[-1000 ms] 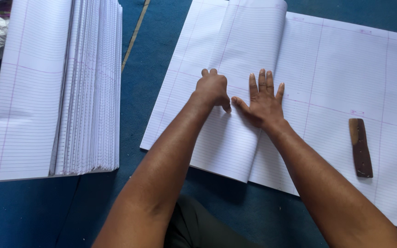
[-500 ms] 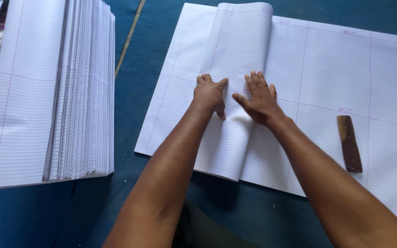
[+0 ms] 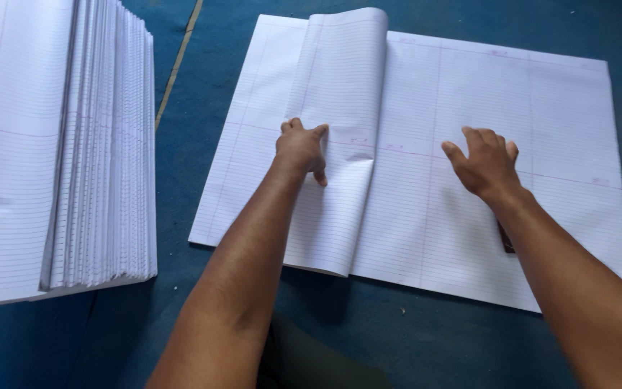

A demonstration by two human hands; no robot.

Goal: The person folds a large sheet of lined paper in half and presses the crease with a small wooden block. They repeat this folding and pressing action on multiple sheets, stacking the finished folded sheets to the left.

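Left hand point(image 3: 301, 148), fingers curled together, presses the folded sheet point(image 3: 340, 144); right hand point(image 3: 485, 162), fingers apart, rests on the flat ruled paper point(image 3: 556, 130).

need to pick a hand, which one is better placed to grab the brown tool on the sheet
Probably the right hand: it hovers just above the brown tool under its wrist. The left hand presses the folded flap.
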